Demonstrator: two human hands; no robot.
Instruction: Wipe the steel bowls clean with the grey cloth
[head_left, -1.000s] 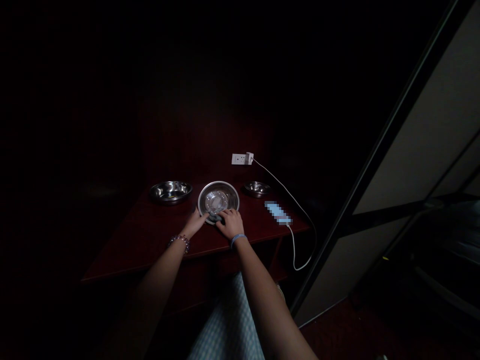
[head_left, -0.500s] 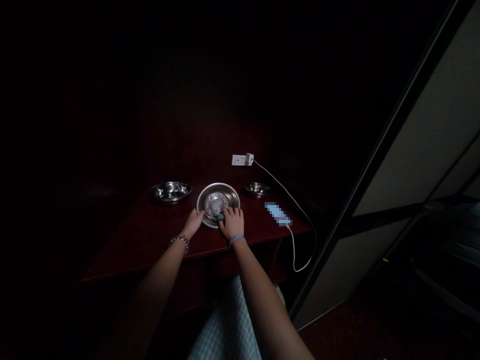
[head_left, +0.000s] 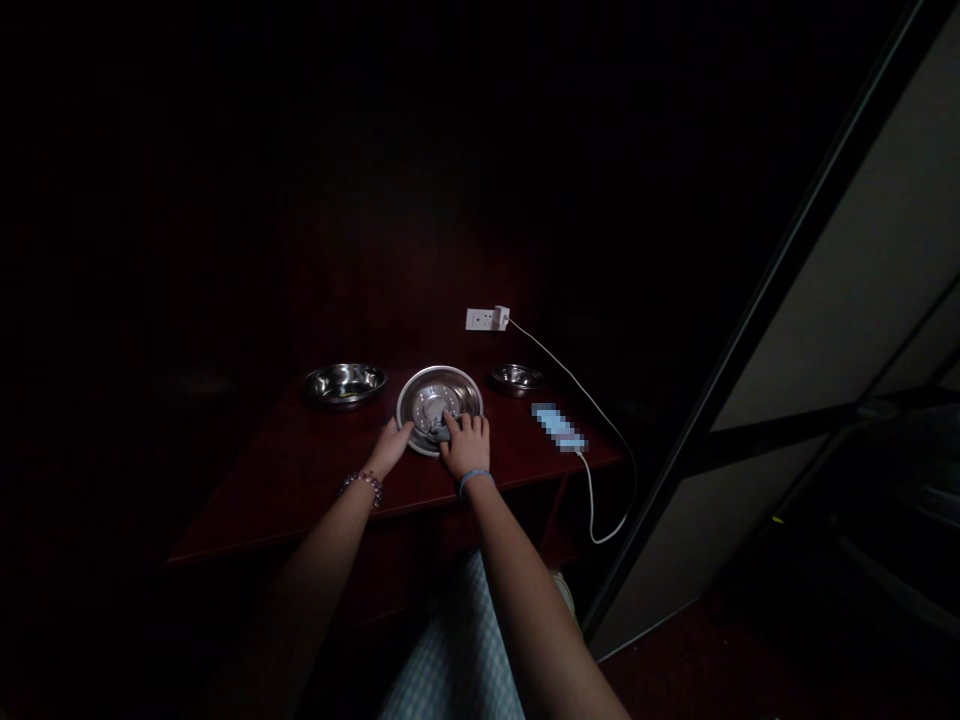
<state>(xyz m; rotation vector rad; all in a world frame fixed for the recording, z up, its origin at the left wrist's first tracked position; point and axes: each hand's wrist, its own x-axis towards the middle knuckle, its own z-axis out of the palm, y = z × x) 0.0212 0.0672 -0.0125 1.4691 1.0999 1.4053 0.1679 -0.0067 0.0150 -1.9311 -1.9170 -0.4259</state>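
Observation:
A shiny steel bowl is tilted up so that its inside faces me. My left hand grips its lower left rim, the thumb over the edge. At the lower right, my right hand reaches over the rim with the index finger pointing into the bowl. Under its fingers is a small grey crumpled thing, which looks like a cloth, pressed against the inside. The palm side of the right hand is hidden.
On the dark red table are a wide steel bowl to the left and a smaller steel bowl to the right. A blurred-out phone lies near the right edge, its white cable running to a wall socket.
My right index finger has stretched further up into the bowl, and the grey cloth has shifted slightly. My left hand keeps its grip on the rim. The whole view has moved a little.

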